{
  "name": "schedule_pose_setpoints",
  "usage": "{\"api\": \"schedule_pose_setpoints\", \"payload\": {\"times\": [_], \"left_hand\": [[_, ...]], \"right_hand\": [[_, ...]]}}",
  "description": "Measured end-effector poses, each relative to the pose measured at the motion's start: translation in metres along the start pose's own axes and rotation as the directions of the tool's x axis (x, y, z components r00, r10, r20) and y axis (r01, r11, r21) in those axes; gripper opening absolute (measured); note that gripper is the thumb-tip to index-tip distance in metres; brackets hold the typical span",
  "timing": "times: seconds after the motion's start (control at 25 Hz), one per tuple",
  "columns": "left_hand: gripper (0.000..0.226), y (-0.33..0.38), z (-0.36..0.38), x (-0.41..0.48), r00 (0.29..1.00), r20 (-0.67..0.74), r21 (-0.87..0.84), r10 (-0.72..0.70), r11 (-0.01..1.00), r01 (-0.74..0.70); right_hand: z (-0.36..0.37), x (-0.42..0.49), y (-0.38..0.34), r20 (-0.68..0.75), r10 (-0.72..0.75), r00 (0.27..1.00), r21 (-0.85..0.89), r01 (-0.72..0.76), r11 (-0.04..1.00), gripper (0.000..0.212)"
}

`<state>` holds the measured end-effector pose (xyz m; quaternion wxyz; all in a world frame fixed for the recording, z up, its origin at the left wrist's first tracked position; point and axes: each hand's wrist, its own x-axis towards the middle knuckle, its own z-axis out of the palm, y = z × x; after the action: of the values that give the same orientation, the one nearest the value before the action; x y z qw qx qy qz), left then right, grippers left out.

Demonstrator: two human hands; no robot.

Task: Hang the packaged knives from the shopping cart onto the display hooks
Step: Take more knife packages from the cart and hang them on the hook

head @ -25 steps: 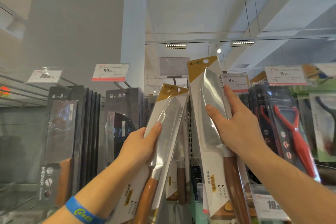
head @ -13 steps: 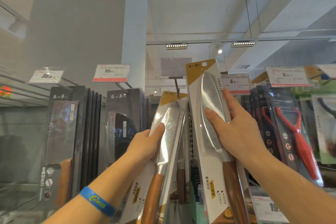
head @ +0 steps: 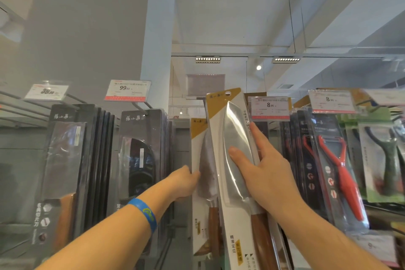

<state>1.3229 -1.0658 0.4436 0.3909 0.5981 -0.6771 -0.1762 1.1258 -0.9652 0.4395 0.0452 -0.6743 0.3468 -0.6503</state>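
- A white-and-gold carded knife (head: 235,160), its steel blade sealed under clear plastic above a brown wooden handle, is being held up, slightly tilted, at the top of the rack. Its round hang hole (head: 228,93) is sitting level with the white price tags (head: 270,105).
- The right hand (head: 269,173) is pinching this pack, with the thumb pressing on the blister front and the forefinger lying up the right edge. The other fingers are hidden behind.
- The left hand (head: 184,182), a blue rubber wristband (head: 143,212) on its wrist, is gripping the left edge of a second knife pack (head: 201,160) of the same kind, just behind. Whether that one is on a hook cannot be told.
- A dark metal display hook (head: 199,98) is showing just left of the hole.
- The hanging step appears to be in hand. The next move likely calls for lining the hole up with the hook tip and sliding the pack on.
- Black boxed cleavers (head: 65,160) are hanging to the left, a red peeler (head: 341,171) to the right.
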Motion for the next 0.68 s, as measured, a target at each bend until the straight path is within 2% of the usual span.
{"api": "schedule_pose_setpoints", "payload": {"times": [0.04, 0.08, 0.16, 0.24, 0.32, 0.44, 0.52, 0.68], "left_hand": [[0.06, 0.006, -0.005, -0.005, 0.985, -0.127, 0.109, 0.12, 0.988, -0.107], [0.058, 0.016, -0.013, -0.013, 0.938, -0.245, 0.099, 0.246, 0.969, -0.228], [0.054, 0.043, -0.037, -0.03, 0.817, -0.432, -0.099, 0.383, 0.88, -0.464], [0.061, 0.07, -0.066, -0.035, 0.751, -0.52, -0.181, 0.408, 0.806, -0.563], [0.053, 0.089, -0.092, -0.036, 0.715, -0.533, -0.057, 0.452, 0.824, -0.563], [0.028, 0.101, -0.115, -0.034, 0.651, -0.525, 0.191, 0.548, 0.822, -0.537], [0.022, 0.106, -0.122, -0.032, 0.604, -0.495, 0.267, 0.625, 0.77, -0.579], [0.019, 0.111, -0.119, -0.028, 0.587, -0.464, 0.305, 0.663, 0.742, -0.597]], "right_hand": [[-0.001, 0.0, 0.0, 0.003, -0.002, 1.0, 0.002, 0.002, 1.0, 0.074], [-0.001, -0.001, 0.0, -0.001, -0.003, 1.0, 0.007, 0.003, 1.0, 0.074], [0.005, -0.006, 0.002, -0.019, 0.009, 1.0, 0.029, -0.008, 1.0, 0.074], [0.018, -0.013, 0.005, -0.002, 0.024, 1.0, 0.061, -0.024, 0.998, 0.073], [0.034, -0.023, 0.009, 0.042, 0.051, 0.998, 0.069, -0.054, 0.996, 0.074], [0.05, -0.032, 0.015, 0.07, 0.103, 0.992, 0.087, -0.109, 0.99, 0.075], [0.054, -0.029, 0.016, 0.078, 0.11, 0.991, 0.086, -0.117, 0.989, 0.074], [0.061, -0.014, 0.014, 0.077, 0.079, 0.994, 0.052, -0.083, 0.995, 0.074]]}}
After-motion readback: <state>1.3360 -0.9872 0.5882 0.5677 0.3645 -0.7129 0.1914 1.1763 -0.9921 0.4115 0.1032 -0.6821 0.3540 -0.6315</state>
